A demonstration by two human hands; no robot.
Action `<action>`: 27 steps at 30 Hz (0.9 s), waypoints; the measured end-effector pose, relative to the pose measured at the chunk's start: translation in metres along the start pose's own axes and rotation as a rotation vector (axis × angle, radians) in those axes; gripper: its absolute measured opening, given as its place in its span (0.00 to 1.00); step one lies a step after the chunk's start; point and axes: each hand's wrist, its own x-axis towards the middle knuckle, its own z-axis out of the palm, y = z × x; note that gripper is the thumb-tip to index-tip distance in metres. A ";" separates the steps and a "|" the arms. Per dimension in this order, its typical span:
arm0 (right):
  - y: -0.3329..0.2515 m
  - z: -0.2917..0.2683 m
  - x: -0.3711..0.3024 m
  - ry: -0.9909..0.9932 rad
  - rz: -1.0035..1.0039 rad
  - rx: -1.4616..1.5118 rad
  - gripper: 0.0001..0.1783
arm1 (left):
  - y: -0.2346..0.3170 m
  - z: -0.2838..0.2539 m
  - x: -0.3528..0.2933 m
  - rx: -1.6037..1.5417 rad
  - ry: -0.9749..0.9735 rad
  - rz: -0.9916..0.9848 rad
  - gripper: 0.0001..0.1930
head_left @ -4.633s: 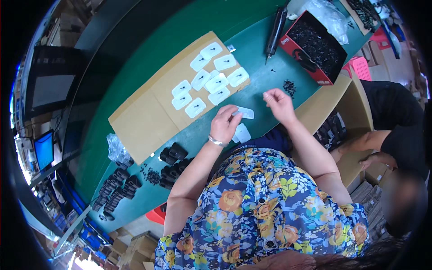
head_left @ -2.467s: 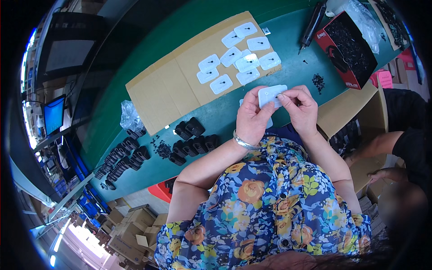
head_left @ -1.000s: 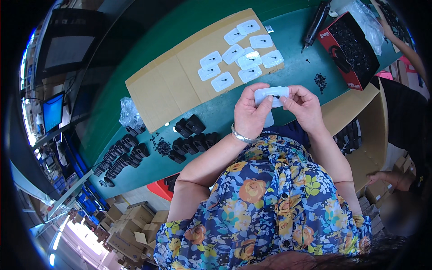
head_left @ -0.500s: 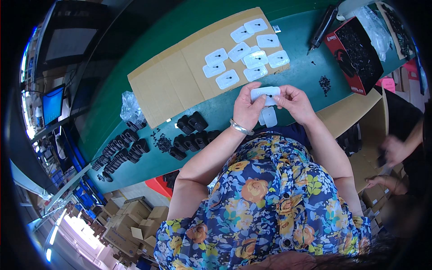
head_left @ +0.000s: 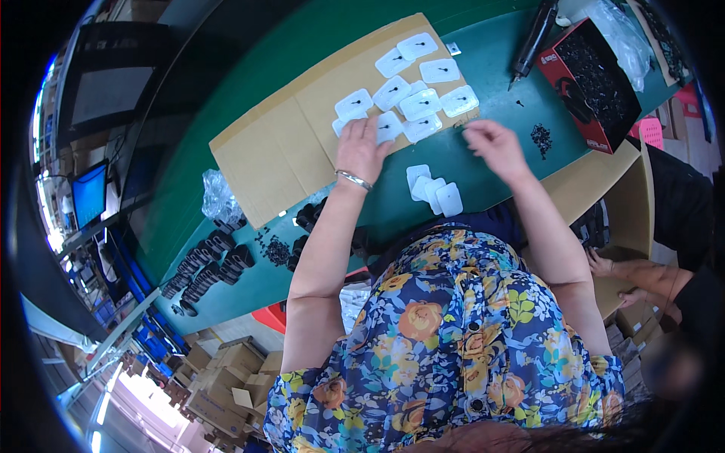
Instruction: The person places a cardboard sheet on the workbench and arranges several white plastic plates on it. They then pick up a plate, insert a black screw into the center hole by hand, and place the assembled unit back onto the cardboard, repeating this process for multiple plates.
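My left hand (head_left: 361, 151) reaches over the cardboard sheet (head_left: 268, 143) with its fingers stretched out. Its fingers and thumb lie against white rounded plates, partly hiding them; one white plate (head_left: 390, 127) with a small black piece on it shows beside the fingers. To the right, my right hand (head_left: 495, 149) is raised near the sheet's corner, fingers loosely bent and apart, with nothing visible in them. Several more white plates (head_left: 421, 104) with black pieces lie spread on the sheet. Nearer me, a fanned group of bare white plates (head_left: 448, 199) rests on the green table (head_left: 491, 83).
A red box (head_left: 596, 87) full of small black parts and a dark electric screwdriver (head_left: 535, 41) are at the far right. Loose black bits (head_left: 541, 140) lie nearby. Rows of black housings (head_left: 208, 264) stand at left. At right, another person's hands (head_left: 604, 266) are beside an open carton (head_left: 630, 189).
The white plate has left the grasp of both hands. My left hand moved left onto the sheet, my right hand moved right and away. The co-worker's hands shifted toward the carton.
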 end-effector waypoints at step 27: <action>0.033 -0.044 -0.011 0.090 0.157 0.456 0.11 | 0.088 0.044 -0.043 -0.187 -0.251 0.215 0.13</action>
